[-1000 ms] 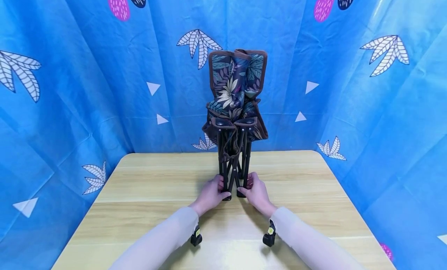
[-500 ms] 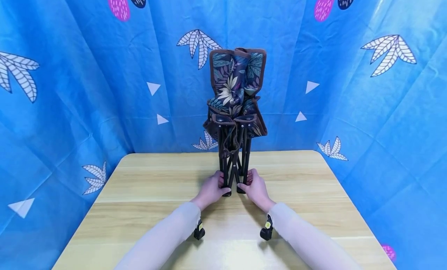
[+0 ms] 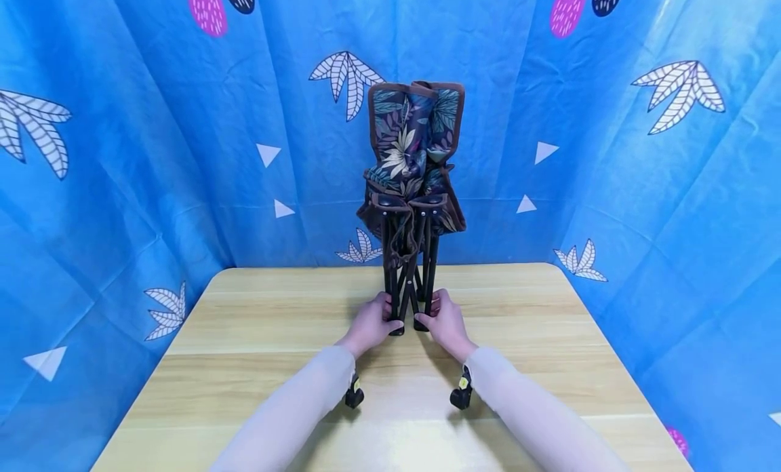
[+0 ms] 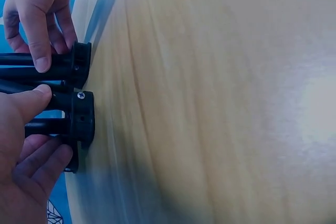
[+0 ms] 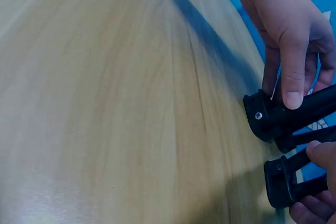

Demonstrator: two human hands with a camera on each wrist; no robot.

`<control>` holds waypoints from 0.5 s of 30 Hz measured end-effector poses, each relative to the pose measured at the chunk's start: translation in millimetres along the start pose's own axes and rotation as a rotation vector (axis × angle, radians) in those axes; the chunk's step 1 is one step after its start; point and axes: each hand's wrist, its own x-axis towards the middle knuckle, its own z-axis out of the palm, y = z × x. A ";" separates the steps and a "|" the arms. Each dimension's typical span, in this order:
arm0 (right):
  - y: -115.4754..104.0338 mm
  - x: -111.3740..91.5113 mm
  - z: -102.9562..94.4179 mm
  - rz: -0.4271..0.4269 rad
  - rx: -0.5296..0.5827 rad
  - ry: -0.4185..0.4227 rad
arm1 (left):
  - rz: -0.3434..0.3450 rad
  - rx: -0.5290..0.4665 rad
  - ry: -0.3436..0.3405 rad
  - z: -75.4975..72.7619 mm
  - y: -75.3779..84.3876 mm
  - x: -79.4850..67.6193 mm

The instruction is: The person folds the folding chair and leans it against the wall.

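A folded camping chair (image 3: 399,153) with dark leaf-patterned fabric and brown edging stands upright towards the back of the table, its black legs bunched together. My left hand (image 3: 370,324) grips the left front leg just above its foot, thumb in front and fingers behind. Likewise, my right hand (image 3: 448,325) holds the right front leg low down. In the left wrist view, black plastic feet (image 4: 84,119) with a screw show close by the tabletop, and the left thumb lies along a tube. The right wrist view shows both hands around the lower legs (image 5: 315,106).
The light wooden table (image 3: 274,363) has rounded back corners. Behind it and along both sides hangs a blue curtain (image 3: 293,119) with leaf prints. A small black camera (image 3: 354,394) hangs under the left sleeve, and another camera (image 3: 462,394) under the right one.
The folded chair has shifted slightly away from me, towards the back of the table, and both hands have moved with it. Their grip on the legs looks the same.
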 end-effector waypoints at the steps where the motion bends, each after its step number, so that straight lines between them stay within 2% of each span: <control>1: 0.2 0.9 0.1 0.003 -0.004 0.000 | 0.000 -0.006 0.000 0.4 -0.4 1.5; 10: 0.2 9.8 1.4 0.032 -0.004 0.005 | 0.016 0.017 0.017 0.0 0.4 9.7; 15: -0.9 15.4 2.0 0.046 -0.006 0.000 | 0.001 0.033 0.011 -3.4 2.4 13.5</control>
